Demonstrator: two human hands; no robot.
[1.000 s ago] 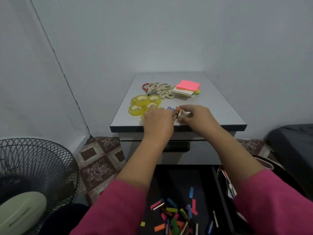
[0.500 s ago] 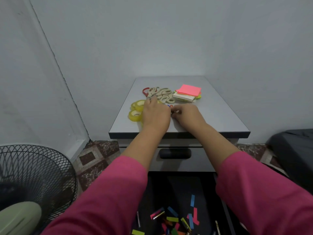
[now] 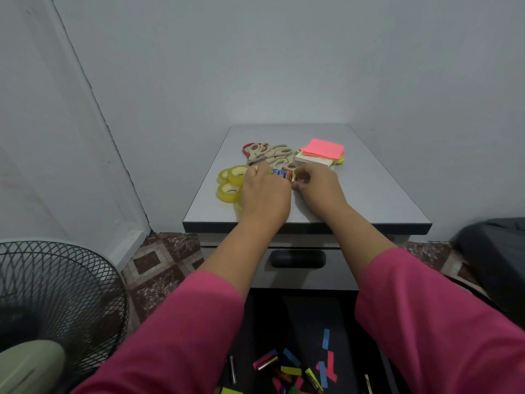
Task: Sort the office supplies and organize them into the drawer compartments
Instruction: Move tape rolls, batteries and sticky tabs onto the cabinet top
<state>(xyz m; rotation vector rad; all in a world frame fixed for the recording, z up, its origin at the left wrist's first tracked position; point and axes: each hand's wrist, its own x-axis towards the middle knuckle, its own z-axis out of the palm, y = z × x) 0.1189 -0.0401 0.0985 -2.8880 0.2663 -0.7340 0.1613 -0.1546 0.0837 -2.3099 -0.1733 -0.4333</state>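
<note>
Head view: grey tabletop [image 3: 369, 194] in a corner of plain grey walls [image 3: 284, 58]. Both hands meet mid-tabletop over small batteries [image 3: 281, 174]; left hand [image 3: 265, 191] fingers curled around them, right hand [image 3: 319, 184] fingers curled, pinching the row's right end. Yellow tape rolls [image 3: 231, 182] just left of left hand, scissors [image 3: 270, 155] behind, sticky notes [image 3: 322, 152] back right. Closed drawer [image 3: 298, 260] under the edge. Open drawer [image 3: 298, 359] below holds coloured paper strips, more batteries. Patterned floor [image 3: 162, 260], black fan [image 3: 56, 294] bottom left, pink sleeves [image 3: 176, 336] in foreground
</note>
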